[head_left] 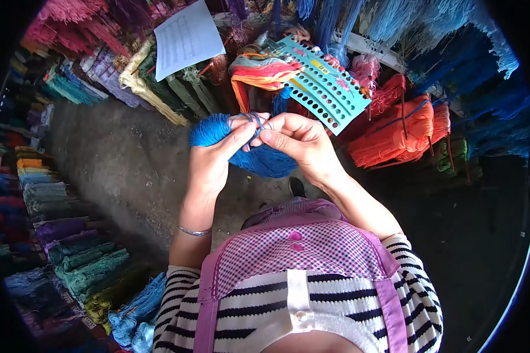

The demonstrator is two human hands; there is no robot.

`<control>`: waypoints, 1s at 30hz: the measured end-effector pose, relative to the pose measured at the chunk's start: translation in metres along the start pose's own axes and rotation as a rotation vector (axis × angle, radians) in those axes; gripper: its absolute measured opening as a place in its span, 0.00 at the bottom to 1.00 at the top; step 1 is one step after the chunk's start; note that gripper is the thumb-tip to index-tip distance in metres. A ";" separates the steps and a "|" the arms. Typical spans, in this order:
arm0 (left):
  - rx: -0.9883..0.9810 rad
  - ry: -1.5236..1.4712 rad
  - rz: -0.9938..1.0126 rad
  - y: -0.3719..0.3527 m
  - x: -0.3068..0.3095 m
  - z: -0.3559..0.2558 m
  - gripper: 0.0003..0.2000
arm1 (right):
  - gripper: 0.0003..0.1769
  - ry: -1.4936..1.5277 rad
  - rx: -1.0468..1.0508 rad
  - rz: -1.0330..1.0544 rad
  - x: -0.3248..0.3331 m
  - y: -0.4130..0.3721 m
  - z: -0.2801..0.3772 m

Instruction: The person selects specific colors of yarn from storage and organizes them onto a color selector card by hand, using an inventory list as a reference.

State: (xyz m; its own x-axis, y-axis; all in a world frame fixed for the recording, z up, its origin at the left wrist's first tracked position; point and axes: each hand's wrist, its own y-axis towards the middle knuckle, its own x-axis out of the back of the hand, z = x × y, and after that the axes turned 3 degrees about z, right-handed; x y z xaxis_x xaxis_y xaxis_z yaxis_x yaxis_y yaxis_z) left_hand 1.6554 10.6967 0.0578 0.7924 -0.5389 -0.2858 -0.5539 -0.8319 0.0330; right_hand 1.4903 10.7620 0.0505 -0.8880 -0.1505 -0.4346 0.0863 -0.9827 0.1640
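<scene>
A skein of blue thread (211, 130) is looped over my left hand (225, 152), and its lower part hangs below both hands. The fingers of my left hand are closed on the thread near the fingertips. My right hand (303, 142) pinches thin strands of the same blue thread close to the left fingertips. The two hands almost meet. Just beyond them lies a turquoise card with rows of holes (327, 85), with bits of thread in some holes. Red, orange and pale skeins (259, 73) lie at the card's left side.
A printed white sheet (188, 40) rests on skeins at the back. Orange-red skeins (397, 136) hang on rods at the right. Blue bundles (453, 23) hang at the upper right. Rows of coloured skeins (91, 265) line the left. Grey floor (118, 159) shows between the racks.
</scene>
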 end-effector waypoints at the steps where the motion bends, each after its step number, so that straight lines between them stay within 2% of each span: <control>1: -0.018 0.062 0.032 0.000 -0.001 0.000 0.08 | 0.07 -0.002 0.003 -0.021 0.000 0.000 -0.001; 4: -0.089 -0.002 0.058 0.001 -0.005 -0.001 0.08 | 0.07 -0.042 -0.004 -0.063 0.002 -0.001 0.000; 11: -0.059 -0.092 0.027 0.005 -0.003 0.005 0.06 | 0.05 -0.048 -0.013 -0.113 0.005 -0.001 0.002; 14: -0.166 0.065 0.039 0.007 -0.005 0.009 0.07 | 0.05 -0.118 0.029 -0.169 0.005 -0.001 0.001; 16: -0.224 0.013 0.092 0.008 -0.004 0.007 0.11 | 0.06 0.137 0.061 -0.205 0.014 0.006 -0.006; 17: -0.224 0.019 0.099 0.007 -0.005 0.003 0.11 | 0.07 0.319 -0.052 -0.257 0.013 0.006 0.000; 18: -0.195 -0.012 0.124 0.004 -0.008 -0.004 0.14 | 0.09 0.392 -0.067 -0.211 0.020 0.006 -0.004; 19: -0.164 -0.044 0.150 0.003 -0.011 -0.008 0.19 | 0.10 0.356 -0.096 -0.155 0.020 0.009 -0.002; 20: -0.183 -0.044 0.263 0.005 -0.008 -0.004 0.30 | 0.12 0.319 -0.127 -0.101 0.015 0.011 0.003; 22: -0.217 -0.023 0.322 0.005 -0.011 0.000 0.37 | 0.16 0.275 -0.258 -0.090 0.004 0.015 0.012; 23: -0.213 -0.023 0.326 0.007 -0.009 0.004 0.37 | 0.15 0.203 -0.260 -0.060 0.003 0.018 0.009; 25: -0.384 0.301 0.343 0.012 -0.003 0.011 0.39 | 0.10 0.081 -0.247 -0.030 0.004 0.020 0.003; 27: -0.339 0.328 0.322 0.007 -0.011 -0.007 0.39 | 0.08 0.083 -0.238 -0.031 0.006 0.018 0.004; 30: -0.283 0.182 0.191 0.002 -0.016 -0.008 0.29 | 0.06 0.126 -0.255 -0.064 0.003 0.014 0.012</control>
State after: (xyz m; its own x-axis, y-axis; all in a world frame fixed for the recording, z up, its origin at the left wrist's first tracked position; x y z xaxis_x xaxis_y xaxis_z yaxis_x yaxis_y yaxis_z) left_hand 1.6433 10.7026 0.0704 0.7281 -0.6814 -0.0747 -0.6240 -0.7040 0.3392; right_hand 1.4835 10.7490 0.0623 -0.8337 -0.0838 -0.5458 0.1570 -0.9836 -0.0887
